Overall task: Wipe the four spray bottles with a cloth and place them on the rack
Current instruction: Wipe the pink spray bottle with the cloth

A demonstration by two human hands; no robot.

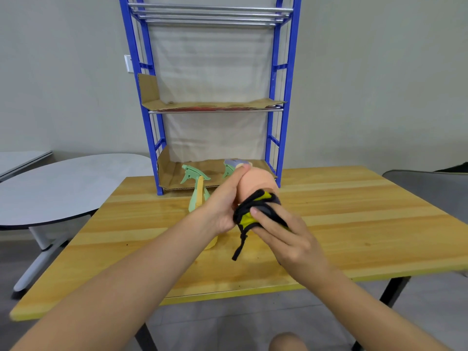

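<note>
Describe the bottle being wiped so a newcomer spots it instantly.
Start at the blue rack at the back of the wooden table. Just in front of its bottom shelf, the left hand holds a peach bottle while the right hand presses a black-and-yellow cloth on it. The bottle standing nearby is green.

peach-orange spray bottle, centre, lilac trigger head | black-and-yellow cloth below it | mint-green spray bottle left of centre, tan stripe down its front | blue rack with silver rails, brown cardboard liners, upper centre | honey-yellow striped wooden table | pale grey round table, left | beige-grey wall
</note>
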